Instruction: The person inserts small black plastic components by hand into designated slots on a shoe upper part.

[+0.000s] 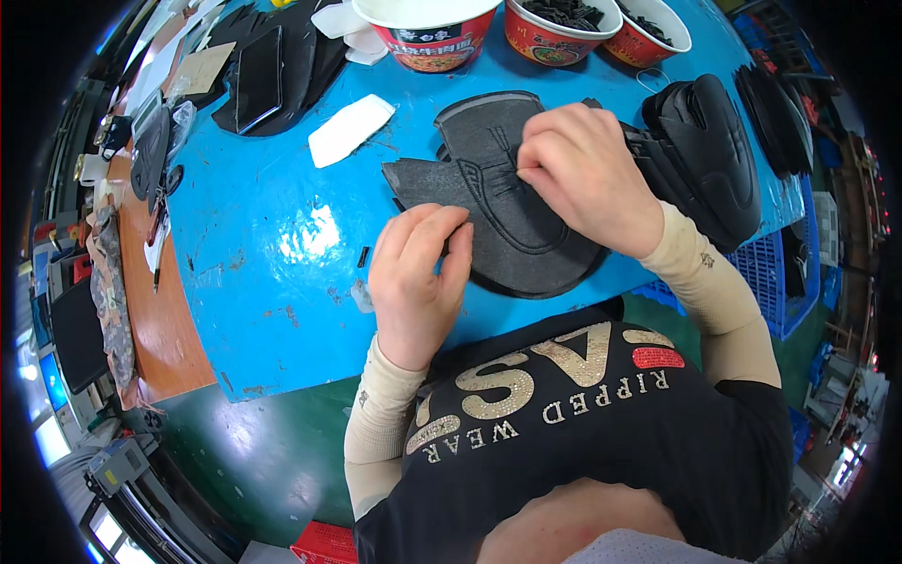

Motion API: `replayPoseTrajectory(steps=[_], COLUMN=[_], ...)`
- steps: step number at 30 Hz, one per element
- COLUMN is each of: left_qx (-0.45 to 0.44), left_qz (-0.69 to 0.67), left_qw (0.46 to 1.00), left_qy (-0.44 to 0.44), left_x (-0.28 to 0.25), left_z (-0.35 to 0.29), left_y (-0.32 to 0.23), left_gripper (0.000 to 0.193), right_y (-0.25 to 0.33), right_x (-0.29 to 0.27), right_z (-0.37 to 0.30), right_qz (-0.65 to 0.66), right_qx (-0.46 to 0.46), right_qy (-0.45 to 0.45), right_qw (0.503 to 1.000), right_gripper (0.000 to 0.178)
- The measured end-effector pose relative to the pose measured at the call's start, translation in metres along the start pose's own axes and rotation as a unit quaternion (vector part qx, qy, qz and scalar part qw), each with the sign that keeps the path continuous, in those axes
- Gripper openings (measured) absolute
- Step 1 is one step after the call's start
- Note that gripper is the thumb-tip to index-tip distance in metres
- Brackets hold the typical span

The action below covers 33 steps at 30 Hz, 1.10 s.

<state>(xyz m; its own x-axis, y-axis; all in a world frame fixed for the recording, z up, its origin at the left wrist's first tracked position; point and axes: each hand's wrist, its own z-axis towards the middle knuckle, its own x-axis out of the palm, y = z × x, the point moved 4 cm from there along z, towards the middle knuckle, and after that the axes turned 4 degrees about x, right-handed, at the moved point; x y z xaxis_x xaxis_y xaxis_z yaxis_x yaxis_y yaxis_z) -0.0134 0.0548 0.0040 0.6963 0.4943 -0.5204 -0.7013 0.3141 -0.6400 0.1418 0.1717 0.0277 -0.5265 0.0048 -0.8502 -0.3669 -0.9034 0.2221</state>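
In front of me on the blue table lies a stack of flat black shoe uppers, the top one with a curved stitched seam around its toe. My right hand rests over the upper's right side, thumb and forefinger pinched at the small stitched strap in the middle. What lies between those fingertips is too small to make out. Just off the left edge of the stack, my left hand is raised with its fingers curled toward the thumb. Whatever it may hold is hidden.
Paper bowls, one white and red and others holding black pieces, stand at the back. A white piece and a phone lie to the left. More black uppers are piled right, above a blue crate.
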Motion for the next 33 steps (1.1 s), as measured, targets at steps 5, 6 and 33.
replayPoseTrajectory(steps=[5, 6, 33], left_qx=[-0.028, -0.027, 0.097], left_qz=[0.012, 0.016, 0.271], left_qw=[0.999, 0.999, 0.944], left_qy=[0.02, 0.025, 0.161], left_x=[0.004, 0.004, 0.024], left_z=[-0.002, -0.002, 0.018], left_y=[0.003, 0.003, -0.018], left_gripper=[0.022, 0.023, 0.031], right_y=[0.004, 0.004, 0.012], right_x=[0.015, 0.017, 0.014], right_z=[0.007, 0.007, -0.019], right_qz=[-0.055, -0.076, -0.058], right_qx=[-0.048, -0.055, 0.036], right_qy=[0.017, 0.021, -0.034], right_qw=[0.997, 0.995, 0.997], right_gripper=[0.011, 0.01, 0.015])
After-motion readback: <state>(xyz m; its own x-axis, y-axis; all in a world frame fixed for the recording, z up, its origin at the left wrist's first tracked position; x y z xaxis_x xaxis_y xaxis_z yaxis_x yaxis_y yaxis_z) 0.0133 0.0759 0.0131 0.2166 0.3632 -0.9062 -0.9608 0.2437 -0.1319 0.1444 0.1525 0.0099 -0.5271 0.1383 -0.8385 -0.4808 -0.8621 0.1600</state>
